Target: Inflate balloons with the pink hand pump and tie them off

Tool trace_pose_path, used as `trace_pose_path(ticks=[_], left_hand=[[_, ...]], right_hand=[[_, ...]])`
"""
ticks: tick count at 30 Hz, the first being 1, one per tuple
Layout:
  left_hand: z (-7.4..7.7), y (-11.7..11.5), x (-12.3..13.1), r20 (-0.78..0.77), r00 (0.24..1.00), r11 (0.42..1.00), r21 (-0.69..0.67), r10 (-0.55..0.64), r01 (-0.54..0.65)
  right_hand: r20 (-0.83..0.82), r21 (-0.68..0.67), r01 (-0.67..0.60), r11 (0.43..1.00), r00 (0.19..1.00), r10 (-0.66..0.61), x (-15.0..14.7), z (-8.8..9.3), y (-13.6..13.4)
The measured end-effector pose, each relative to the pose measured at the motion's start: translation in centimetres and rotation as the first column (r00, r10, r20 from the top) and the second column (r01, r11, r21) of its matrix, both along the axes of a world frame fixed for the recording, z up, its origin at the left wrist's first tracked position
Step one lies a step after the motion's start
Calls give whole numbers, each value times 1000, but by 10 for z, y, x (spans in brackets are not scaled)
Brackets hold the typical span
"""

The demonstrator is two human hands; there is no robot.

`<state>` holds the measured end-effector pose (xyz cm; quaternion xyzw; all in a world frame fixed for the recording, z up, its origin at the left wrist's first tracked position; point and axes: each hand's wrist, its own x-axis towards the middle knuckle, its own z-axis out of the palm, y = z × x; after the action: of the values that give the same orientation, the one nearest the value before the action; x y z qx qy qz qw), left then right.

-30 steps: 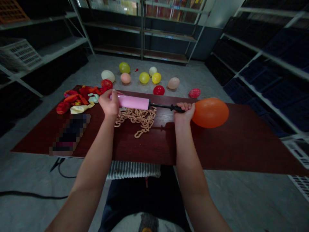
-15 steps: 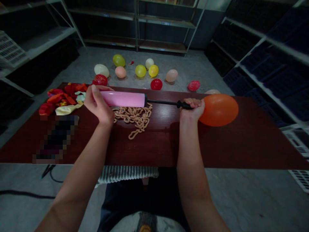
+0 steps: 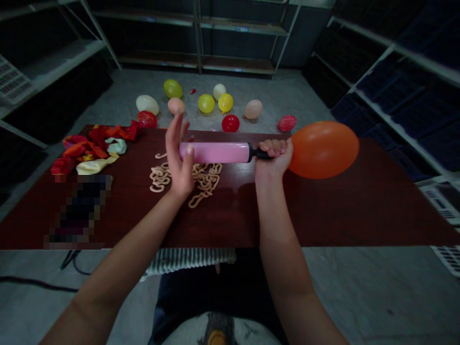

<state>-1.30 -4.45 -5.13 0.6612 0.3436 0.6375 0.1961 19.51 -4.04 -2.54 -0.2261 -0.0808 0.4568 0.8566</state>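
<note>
My left hand presses its palm against the left end of a pink hand pump, fingers stretched up and thumb on the barrel. My right hand is closed round the pump's black nozzle end and the neck of an inflated orange balloon, which sticks out to the right over the dark red table. The pump lies level above a heap of beige chain links.
Flat balloons in red, orange and pale yellow lie at the table's far left, a blurred dark object nearer. Several inflated balloons rest on the floor beyond. Metal shelving lines both sides and the back. A cable runs on the floor.
The pump barrel slid right until the black rod vanished inside it. My left hand went from gripping to a flat palm push. The orange balloon grew larger.
</note>
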Motion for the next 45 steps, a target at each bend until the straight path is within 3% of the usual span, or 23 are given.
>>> trace_pose_path(ticks=[4,9,14,21,33,37,40,45], left_hand=[[-6,10,0,-145,988,999,24,-43,47],[-10,19,-8,-150,986,997,22,-72,76],[-9,20,-18,-205,979,990,-137,-9,-20],[-8,30,-34,-188,979,984,-143,76,-104],[5,40,-92,113,968,970,-125,224,-210],[9,39,-89,278,913,954,-72,299,-291],[10,40,-82,366,888,956,-21,279,-291],[9,43,-80,300,928,966,67,220,-251]], right_hand=[[-67,-26,18,999,998,-20,-1,1,-1],[-146,-1,-14,1000,989,13,-2,-2,1],[-98,23,-24,999,995,26,-7,-1,0],[-93,32,-45,998,994,48,-9,-4,1],[-178,30,7,1000,984,-2,17,-2,-1],[-137,14,6,1000,991,-4,14,-2,-1],[-119,15,5,1000,993,-3,9,-3,-1],[-112,40,21,999,994,-16,8,-3,-1]])
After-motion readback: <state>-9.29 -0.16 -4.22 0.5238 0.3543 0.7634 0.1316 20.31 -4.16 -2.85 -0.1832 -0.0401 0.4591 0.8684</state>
